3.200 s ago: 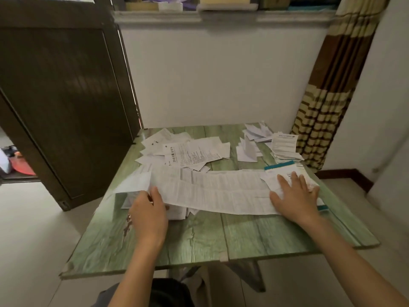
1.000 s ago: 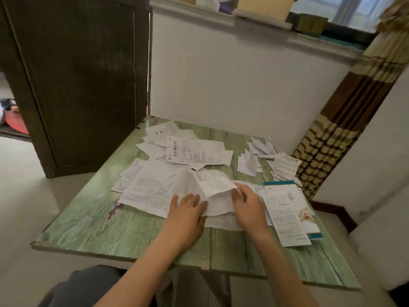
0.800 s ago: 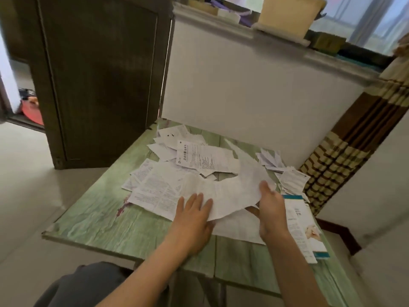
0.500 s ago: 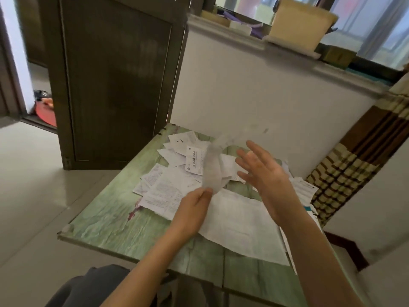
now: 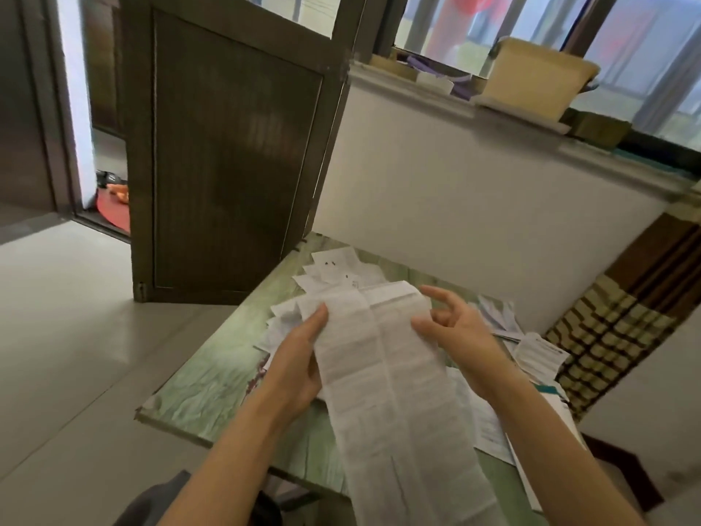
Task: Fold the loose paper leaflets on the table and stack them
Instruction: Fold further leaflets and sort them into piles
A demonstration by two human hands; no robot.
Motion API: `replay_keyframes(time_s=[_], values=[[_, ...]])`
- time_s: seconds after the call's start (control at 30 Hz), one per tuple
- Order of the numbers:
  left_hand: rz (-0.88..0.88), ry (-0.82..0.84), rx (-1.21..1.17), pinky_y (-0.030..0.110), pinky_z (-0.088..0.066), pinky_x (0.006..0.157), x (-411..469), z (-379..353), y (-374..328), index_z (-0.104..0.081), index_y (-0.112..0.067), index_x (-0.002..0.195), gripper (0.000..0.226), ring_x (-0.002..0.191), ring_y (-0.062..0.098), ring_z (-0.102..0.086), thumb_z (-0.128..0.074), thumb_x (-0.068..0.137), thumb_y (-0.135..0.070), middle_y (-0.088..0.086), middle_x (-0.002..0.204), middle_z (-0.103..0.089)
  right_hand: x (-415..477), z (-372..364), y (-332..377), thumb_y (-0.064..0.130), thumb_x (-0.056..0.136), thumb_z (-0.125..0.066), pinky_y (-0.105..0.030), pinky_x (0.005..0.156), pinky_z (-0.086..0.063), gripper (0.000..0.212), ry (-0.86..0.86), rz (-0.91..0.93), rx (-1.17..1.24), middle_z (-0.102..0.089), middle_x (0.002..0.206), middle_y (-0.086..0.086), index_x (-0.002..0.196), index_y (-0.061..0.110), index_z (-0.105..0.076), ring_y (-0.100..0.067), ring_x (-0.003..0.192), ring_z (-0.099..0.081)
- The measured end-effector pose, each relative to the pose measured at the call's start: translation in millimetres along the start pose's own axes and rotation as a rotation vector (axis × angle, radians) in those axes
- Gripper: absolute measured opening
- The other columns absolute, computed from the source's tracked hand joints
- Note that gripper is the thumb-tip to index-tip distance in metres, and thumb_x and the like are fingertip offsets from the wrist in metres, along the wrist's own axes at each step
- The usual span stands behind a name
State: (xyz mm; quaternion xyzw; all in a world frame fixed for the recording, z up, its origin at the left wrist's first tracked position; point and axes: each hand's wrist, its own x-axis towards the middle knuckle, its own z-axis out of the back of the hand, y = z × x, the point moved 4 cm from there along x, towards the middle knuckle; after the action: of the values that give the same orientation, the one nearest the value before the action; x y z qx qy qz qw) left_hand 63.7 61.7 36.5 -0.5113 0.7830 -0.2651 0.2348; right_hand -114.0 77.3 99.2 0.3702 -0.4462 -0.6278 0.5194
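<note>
left hand [image 5: 299, 358] pinches the long leaflet [image 5: 379, 373] over the table [image 5: 197, 389], can't tell if right hand [image 5: 462, 332] grips, so it could fold crooked.
</note>
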Motion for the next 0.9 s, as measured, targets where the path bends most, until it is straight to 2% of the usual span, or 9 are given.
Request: replay_keyframes(time_s=[0.1,0.23,0.37,0.43,0.53,0.6,0.7,0.8,0.9], values=[[-0.043,0.066,0.158,0.036,-0.054,0.078,-3,-4,1,-0.061,-0.020,0.104,0.019,0.090,0.019,-0.069,-0.054,0.090,-0.031,-0.001,0.092,-0.075,-1,4,1,0.007,0.089,-0.061,-0.038,0.075,-0.058,0.039,-0.119,0.050,0.030,-0.071,0.097,-0.010,0.125,0.019,-0.052,-0.024,0.086,-0.069],[-0.249,-0.060,0.498,0.018,-0.054,0.063,-7,-1,1,-0.067,-0.015,0.100,0.016,0.078,0.005,-0.070,-0.067,0.083,-0.016,-0.006,0.084,-0.074,-6,10,6,0.010,0.088,-0.063,-0.018,0.060,-0.051,0.042,-0.142,0.087,-0.020,-0.068,0.102,-0.005,0.127,0.019,-0.052,-0.018,0.088,-0.066],[-0.412,-0.049,0.564,0.009,-0.048,0.059,-14,-10,-5,-0.067,-0.024,0.089,0.013,0.075,-0.004,-0.066,-0.064,0.086,-0.012,-0.019,0.076,-0.071,-24,11,41,0.018,0.083,-0.069,-0.016,0.093,-0.034,0.053,-0.248,0.484,-0.675,-0.049,0.126,0.005,0.131,0.026,-0.049,-0.005,0.114,-0.042],[-0.434,-0.001,0.572,0.012,-0.050,0.063,-17,-15,-6,-0.067,-0.026,0.090,0.014,0.080,-0.001,-0.068,-0.064,0.085,-0.012,-0.019,0.082,-0.072,-34,-4,59,0.029,0.082,-0.070,-0.023,0.105,-0.020,0.062,-0.080,0.650,-0.967,-0.040,0.141,0.008,0.137,0.031,-0.043,-0.003,0.125,-0.031],[-0.417,0.050,0.527,0.018,-0.054,0.066,-20,-19,-2,-0.069,-0.023,0.092,0.014,0.083,0.009,-0.070,-0.066,0.080,-0.018,-0.009,0.089,-0.074,-34,-27,55,0.041,0.084,-0.065,-0.022,0.109,-0.018,0.069,0.209,0.586,-1.205,-0.034,0.147,0.013,0.143,0.034,-0.030,-0.008,0.135,-0.029],[-0.395,0.054,0.488,0.019,-0.054,0.066,-22,-20,0,-0.070,-0.020,0.091,0.018,0.082,0.012,-0.070,-0.066,0.074,-0.026,-0.003,0.088,-0.074,-29,-36,50,0.039,0.088,-0.062,-0.024,0.103,-0.031,0.054,0.245,0.537,-1.233,-0.048,0.137,0.009,0.137,0.030,-0.041,-0.013,0.126,-0.043],[-0.403,0.022,0.474,0.022,-0.055,0.067,-21,-17,-4,-0.072,-0.016,0.087,0.022,0.079,0.013,-0.069,-0.065,0.072,-0.031,0.001,0.083,-0.073,-23,-37,51,0.031,0.091,-0.059,-0.028,0.075,-0.044,0.009,0.256,0.436,-1.069,-0.062,0.094,0.004,0.096,0.024,-0.058,-0.016,0.089,-0.057],[-0.400,-0.150,0.375,0.027,-0.053,0.072,-11,-1,-8,-0.068,-0.015,0.092,0.018,0.083,0.015,-0.064,-0.063,0.082,-0.029,0.001,0.086,-0.069,-14,-25,61,0.025,0.093,-0.056,-0.018,0.056,-0.033,0.028,0.213,0.399,-1.020,-0.050,0.067,0.008,0.067,0.021,-0.048,-0.007,0.063,-0.047],[-0.415,-0.361,0.277,0.024,-0.047,0.074,-8,17,-8,-0.059,-0.021,0.094,0.005,0.089,0.017,-0.057,-0.057,0.090,-0.022,0.000,0.094,-0.061,-8,-5,74,0.022,0.092,-0.058,-0.017,0.052,-0.031,0.035,0.126,0.354,-0.890,-0.043,0.058,0.010,0.060,0.023,-0.045,-0.003,0.054,-0.039]])
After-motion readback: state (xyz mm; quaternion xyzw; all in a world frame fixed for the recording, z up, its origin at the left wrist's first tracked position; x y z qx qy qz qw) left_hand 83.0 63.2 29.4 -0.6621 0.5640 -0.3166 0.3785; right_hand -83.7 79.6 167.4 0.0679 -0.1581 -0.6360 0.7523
